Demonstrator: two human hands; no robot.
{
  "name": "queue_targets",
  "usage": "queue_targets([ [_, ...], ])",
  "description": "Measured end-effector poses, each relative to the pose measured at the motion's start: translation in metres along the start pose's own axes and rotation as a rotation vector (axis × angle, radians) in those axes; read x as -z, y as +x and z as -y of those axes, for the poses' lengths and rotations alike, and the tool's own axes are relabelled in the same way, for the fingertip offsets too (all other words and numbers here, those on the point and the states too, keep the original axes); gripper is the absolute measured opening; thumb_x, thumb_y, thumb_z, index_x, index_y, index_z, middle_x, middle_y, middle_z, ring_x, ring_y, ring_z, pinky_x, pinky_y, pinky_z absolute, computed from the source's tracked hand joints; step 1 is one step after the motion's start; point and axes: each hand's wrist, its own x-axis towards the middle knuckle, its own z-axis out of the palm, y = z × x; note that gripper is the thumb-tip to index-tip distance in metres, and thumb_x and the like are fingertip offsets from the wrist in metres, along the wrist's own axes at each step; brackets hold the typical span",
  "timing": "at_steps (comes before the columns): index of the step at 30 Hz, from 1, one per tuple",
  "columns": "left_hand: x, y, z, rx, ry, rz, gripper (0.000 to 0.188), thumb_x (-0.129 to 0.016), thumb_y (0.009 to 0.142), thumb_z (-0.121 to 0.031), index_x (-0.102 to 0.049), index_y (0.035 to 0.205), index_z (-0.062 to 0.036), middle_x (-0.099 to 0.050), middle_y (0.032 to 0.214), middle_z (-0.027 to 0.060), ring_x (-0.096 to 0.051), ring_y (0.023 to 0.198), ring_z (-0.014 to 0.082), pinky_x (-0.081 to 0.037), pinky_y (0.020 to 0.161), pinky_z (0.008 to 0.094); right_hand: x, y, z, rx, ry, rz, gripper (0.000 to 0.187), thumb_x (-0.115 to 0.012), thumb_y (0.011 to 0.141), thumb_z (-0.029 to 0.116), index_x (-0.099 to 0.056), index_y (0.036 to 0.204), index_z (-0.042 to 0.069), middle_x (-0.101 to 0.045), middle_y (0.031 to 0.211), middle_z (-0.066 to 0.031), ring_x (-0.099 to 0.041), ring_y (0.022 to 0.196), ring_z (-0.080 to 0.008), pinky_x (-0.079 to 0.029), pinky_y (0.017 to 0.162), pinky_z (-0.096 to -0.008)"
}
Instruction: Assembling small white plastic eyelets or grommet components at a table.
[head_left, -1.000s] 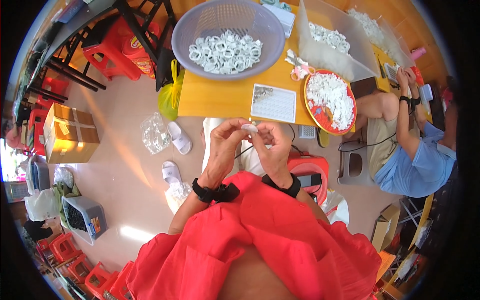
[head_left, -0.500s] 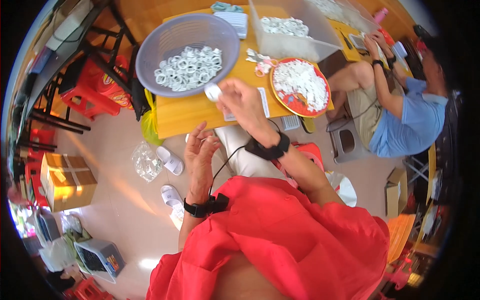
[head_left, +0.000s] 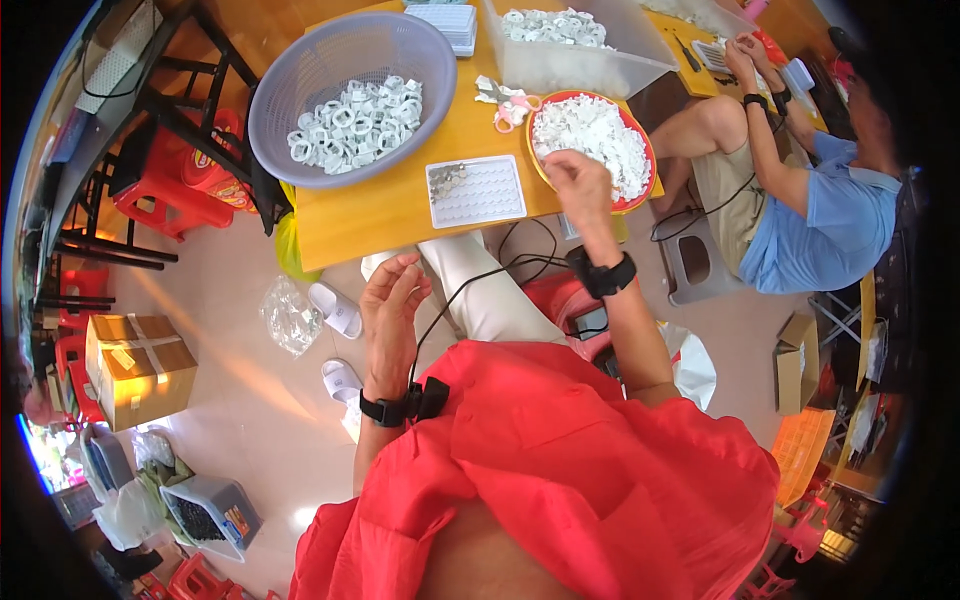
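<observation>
My right hand [head_left: 583, 190] is at the near left edge of a red round tray [head_left: 647, 140] heaped with small white pieces [head_left: 597, 135]. Its fingers are bent and drawn together; anything between them is too small to make out. Lower down, in front of the table edge, my left hand [head_left: 393, 298] has its fingers curled toward the thumb, and what they pinch, if anything, cannot be made out. Between the hands and the basket lies a white gridded tray [head_left: 490, 190] with small metallic pieces [head_left: 447, 180] at its left end.
A purple-grey basket [head_left: 270, 110] holds many white ring-shaped parts [head_left: 360, 125]. Pink-handled scissors [head_left: 512, 110] lie beside the red tray. Behind stands a clear plastic bin [head_left: 590, 70] of white parts. Black cables [head_left: 500, 265] hang by my lap. A co-worker [head_left: 800, 220] sits at the right.
My right hand has moved from beside the basket rightward to the red tray, and the white ring part has left its fingers. The gridded tray is uncovered. My left hand stays nearly in place.
</observation>
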Motion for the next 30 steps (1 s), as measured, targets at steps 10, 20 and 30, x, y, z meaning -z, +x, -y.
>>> queue_targets([
  [10, -0.005, 0.002, 0.008, 0.031, 0.016, 0.045, 0.015, -0.057, 0.085, -0.008, -0.059, 0.098, -0.0029, -0.058, 0.081, 0.0006, -0.056, 0.072, 0.0087, -0.047, 0.069, 0.0215, -0.02, -0.002, 0.021, 0.127, 0.024, 0.138, 0.009, -0.06, 0.073, 0.007, -0.064, 0.079, 0.003, -0.062, 0.068, -0.0116, -0.06, 0.061, -0.0244, -0.046, 0.056, -0.032],
  [20, 0.004, 0.0, 0.009, 0.03, 0.036, 0.006, 0.015, -0.056, 0.085, -0.009, -0.059, 0.099, -0.0024, -0.057, 0.081, 0.0007, -0.056, 0.072, 0.0088, -0.047, 0.069, 0.0221, -0.077, 0.0, 0.03, 0.317, -0.169, 0.256, 0.008, -0.057, 0.072, 0.004, -0.063, 0.076, 0.004, -0.056, 0.078, -0.0124, -0.057, 0.077, -0.0306, -0.045, 0.066, -0.0392],
  [30, 0.005, 0.004, 0.01, 0.047, 0.03, 0.018, 0.016, -0.057, 0.085, -0.01, -0.059, 0.099, -0.0027, -0.057, 0.081, 0.0007, -0.056, 0.072, 0.0089, -0.047, 0.068, 0.0218, -0.069, -0.008, 0.031, 0.315, -0.273, 0.302, 0.005, -0.06, 0.069, 0.005, -0.062, 0.073, 0.004, -0.057, 0.077, -0.0104, -0.056, 0.075, -0.0294, -0.044, 0.064, -0.0393],
])
